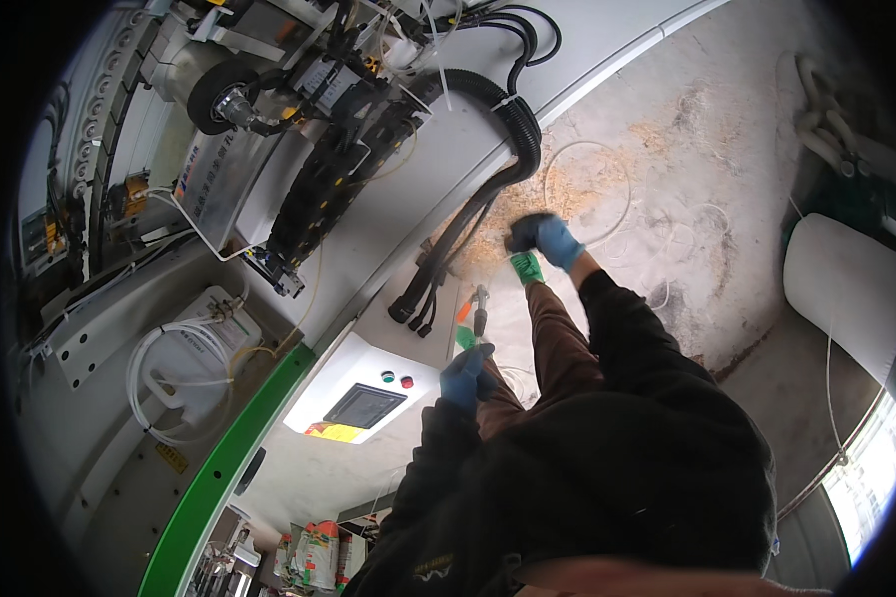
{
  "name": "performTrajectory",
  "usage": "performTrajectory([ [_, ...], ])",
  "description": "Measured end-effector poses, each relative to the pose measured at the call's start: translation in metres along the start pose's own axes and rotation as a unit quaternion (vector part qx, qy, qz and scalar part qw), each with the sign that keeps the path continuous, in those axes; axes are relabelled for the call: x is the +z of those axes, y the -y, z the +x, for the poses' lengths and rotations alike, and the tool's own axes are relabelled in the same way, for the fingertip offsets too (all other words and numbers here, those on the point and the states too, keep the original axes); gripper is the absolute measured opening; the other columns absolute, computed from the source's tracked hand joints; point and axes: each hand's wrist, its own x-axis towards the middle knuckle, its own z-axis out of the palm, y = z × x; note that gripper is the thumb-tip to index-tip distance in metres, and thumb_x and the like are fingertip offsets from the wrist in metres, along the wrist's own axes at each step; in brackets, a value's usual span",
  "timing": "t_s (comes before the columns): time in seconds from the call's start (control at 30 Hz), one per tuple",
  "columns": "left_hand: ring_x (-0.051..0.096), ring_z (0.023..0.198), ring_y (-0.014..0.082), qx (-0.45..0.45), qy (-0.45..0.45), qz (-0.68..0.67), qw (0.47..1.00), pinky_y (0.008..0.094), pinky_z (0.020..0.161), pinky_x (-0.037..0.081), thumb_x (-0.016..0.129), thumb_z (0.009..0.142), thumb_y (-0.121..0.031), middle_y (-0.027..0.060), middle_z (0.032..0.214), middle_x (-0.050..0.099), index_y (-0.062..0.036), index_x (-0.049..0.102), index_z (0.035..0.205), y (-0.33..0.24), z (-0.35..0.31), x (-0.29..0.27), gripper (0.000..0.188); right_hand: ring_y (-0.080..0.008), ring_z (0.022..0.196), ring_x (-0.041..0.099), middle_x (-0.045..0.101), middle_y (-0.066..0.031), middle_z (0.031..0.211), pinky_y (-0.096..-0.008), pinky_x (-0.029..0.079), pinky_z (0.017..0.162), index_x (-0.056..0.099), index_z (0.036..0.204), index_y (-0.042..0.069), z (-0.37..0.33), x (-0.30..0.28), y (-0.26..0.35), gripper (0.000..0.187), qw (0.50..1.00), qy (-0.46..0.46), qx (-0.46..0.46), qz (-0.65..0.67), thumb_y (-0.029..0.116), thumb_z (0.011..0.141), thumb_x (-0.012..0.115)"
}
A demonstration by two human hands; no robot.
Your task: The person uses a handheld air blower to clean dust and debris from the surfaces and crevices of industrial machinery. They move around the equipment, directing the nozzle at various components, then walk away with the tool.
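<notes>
My left hand [463,380], in a blue glove, is closed around the lower end of a slim grey hand tool [481,314], which looks like an air blow gun. It points away from me, over the floor beside the machine's base. My right hand [556,241], gloved in blue with dark fingers, reaches forward and down near my green shoe [527,267]. Motion smears its fingers, and I cannot make out whether it holds anything. Tan dust or shavings [488,237] lie on the floor around and beyond it.
On the left stands a large white machine with a thick black corrugated hose [521,129], a control panel [366,406] and a green edge strip [231,468]. A thin hose [627,189] loops over the floor. A white rounded cylinder [846,294] is at the right.
</notes>
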Motion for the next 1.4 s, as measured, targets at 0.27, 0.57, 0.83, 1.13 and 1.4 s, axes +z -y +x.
performTrajectory([
  [0.27, 0.049, 0.045, 0.0099, -0.01, -0.001, 0.06, 0.998, 0.0233, 0.045, 0.039, 0.052, 0.097, -0.028, 0.0033, 0.058, 0.058, -0.0024, 0.065, 0.111, -0.017, 0.005, 0.027, 0.032, -0.0157, 0.108, 0.056, 0.061, -0.0067, 0.121, -0.0302, 0.048, 0.085, 0.049, 0.133, 0.004, 0.073, -0.072, 0.021, 0.046, 0.937, -0.315, -0.147, -0.015, 0.021, 0.091, 0.061],
  [0.57, 0.048, 0.045, 0.0106, -0.007, -0.02, 0.036, 0.999, 0.0238, 0.045, 0.038, 0.054, 0.096, -0.028, 0.0023, 0.057, 0.054, -0.0019, 0.066, 0.109, -0.009, 0.018, 0.049, 0.031, -0.0114, 0.072, 0.056, 0.059, 0.0018, 0.08, -0.0236, 0.046, 0.063, 0.061, 0.094, 0.012, 0.093, -0.053, 0.049, 0.016, 0.994, 0.047, -0.068, -0.067, 0.023, 0.095, 0.05],
  [0.83, 0.049, 0.045, 0.0114, -0.019, -0.008, 0.094, 0.995, 0.0249, 0.045, 0.039, 0.053, 0.096, -0.031, 0.0037, 0.058, 0.058, -0.006, 0.066, 0.111, -0.018, 0.033, 0.053, 0.032, -0.0363, 0.094, 0.061, 0.066, -0.0168, 0.099, -0.0395, 0.051, 0.084, 0.064, 0.098, 0.003, 0.078, -0.115, 0.086, 0.027, 0.769, 0.069, -0.418, -0.478, 0.002, 0.071, 0.059],
  [1.13, 0.052, 0.047, 0.0116, 0.002, -0.002, 0.076, 0.997, 0.0253, 0.046, 0.042, 0.052, 0.096, -0.031, 0.005, 0.06, 0.061, -0.0072, 0.066, 0.113, -0.029, 0.046, 0.045, 0.033, -0.0312, 0.092, 0.067, 0.058, -0.0227, 0.123, -0.0419, 0.054, 0.073, 0.055, 0.124, -0.003, 0.025, -0.226, 0.108, 0.058, 0.829, -0.416, 0.155, -0.339, 0.04, 0.085, 0.062],
  [1.4, 0.048, 0.044, 0.0109, -0.001, -0.024, 0.075, 0.997, 0.0245, 0.045, 0.039, 0.052, 0.096, -0.031, 0.0042, 0.058, 0.059, -0.0056, 0.066, 0.112, -0.036, 0.048, 0.05, 0.033, -0.0312, 0.084, 0.066, 0.067, -0.012, 0.101, -0.0431, 0.053, 0.07, 0.054, 0.122, 0.02, 0.196, -0.034, 0.243, 0.033, 0.616, -0.187, -0.23, -0.73, 0.03, 0.09, 0.049],
])
